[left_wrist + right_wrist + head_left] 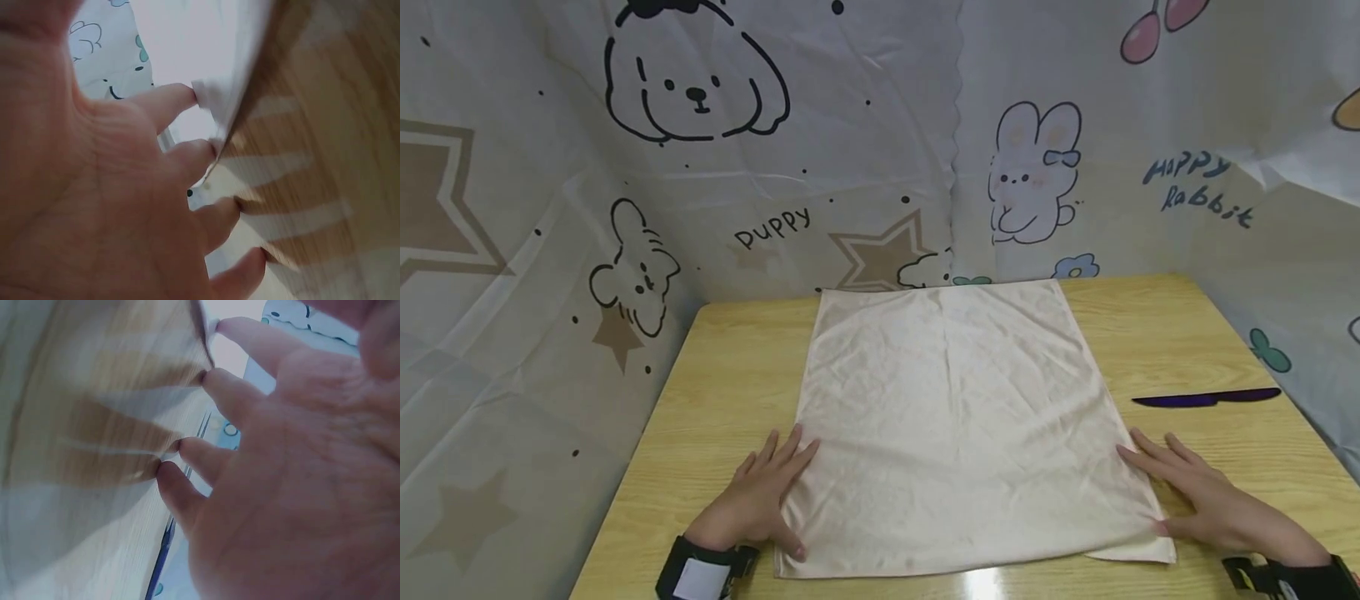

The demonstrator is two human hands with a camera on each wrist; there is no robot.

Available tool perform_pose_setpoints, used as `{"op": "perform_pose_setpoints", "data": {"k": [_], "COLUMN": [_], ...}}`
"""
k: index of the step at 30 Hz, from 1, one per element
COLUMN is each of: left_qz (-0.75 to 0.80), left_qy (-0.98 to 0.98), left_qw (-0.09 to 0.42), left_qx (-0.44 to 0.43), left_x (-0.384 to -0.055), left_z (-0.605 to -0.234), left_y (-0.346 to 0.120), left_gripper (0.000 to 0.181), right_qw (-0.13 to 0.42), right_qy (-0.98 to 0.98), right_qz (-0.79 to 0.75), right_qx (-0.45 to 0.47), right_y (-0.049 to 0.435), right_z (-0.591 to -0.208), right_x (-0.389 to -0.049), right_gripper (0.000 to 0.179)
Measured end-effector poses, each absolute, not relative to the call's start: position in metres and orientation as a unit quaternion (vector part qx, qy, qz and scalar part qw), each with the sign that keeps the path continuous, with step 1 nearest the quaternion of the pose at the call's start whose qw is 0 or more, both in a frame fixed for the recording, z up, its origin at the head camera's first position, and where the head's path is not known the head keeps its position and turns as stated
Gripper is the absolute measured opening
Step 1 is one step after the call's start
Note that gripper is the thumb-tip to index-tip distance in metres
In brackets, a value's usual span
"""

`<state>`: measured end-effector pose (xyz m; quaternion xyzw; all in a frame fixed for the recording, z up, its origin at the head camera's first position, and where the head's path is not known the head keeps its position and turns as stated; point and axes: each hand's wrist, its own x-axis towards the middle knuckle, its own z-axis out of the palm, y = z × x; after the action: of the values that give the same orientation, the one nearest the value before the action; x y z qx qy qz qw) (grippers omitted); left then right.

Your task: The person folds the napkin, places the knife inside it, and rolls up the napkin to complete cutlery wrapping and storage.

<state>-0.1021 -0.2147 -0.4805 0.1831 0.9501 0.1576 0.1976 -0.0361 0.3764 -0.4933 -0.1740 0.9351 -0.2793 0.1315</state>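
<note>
A cream cloth lies spread on the wooden table, lightly wrinkled, with a crease down its middle. Its lower right corner shows a second layer peeking out beneath. My left hand rests at the cloth's left edge, fingers spread, with thumb and index fingertip on the fabric. At the right edge my right hand lies with its fingers extended, index and thumb tips touching the cloth's border. In both wrist views the fingertips of the left hand and right hand press down along the cloth edge and wood.
A dark purple knife lies on the table to the right of the cloth, beyond my right hand. A patterned curtain with cartoon animals and stars hangs around the back and sides. Each wrist wears a black strap.
</note>
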Motion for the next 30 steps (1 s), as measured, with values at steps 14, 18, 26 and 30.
{"op": "perform_pose_setpoints", "data": {"k": [14, 18, 26, 30], "left_qz": [0.131, 0.132, 0.183, 0.265], "left_qy": [0.947, 0.947, 0.938, 0.927], "left_qw": [0.212, 0.208, 0.202, 0.162], "left_qx": [0.202, 0.205, 0.215, 0.210], "left_x": [-0.097, -0.095, -0.099, -0.110], "left_z": [-0.472, -0.474, -0.480, -0.473], "left_y": [-0.213, -0.215, -0.224, -0.230], "left_gripper": [0.148, 0.147, 0.142, 0.112], "right_qw": [0.159, 0.154, 0.133, 0.060], "right_qy": [0.923, 0.925, 0.935, 0.943], "right_qz": [-0.308, -0.308, -0.284, -0.263], "right_qx": [-0.169, -0.161, -0.166, -0.197], "right_y": [0.382, 0.378, 0.357, 0.328], "right_z": [-0.495, -0.498, -0.487, -0.471], "right_x": [-0.035, -0.035, -0.039, -0.049], "right_gripper": [0.102, 0.104, 0.100, 0.075]}}
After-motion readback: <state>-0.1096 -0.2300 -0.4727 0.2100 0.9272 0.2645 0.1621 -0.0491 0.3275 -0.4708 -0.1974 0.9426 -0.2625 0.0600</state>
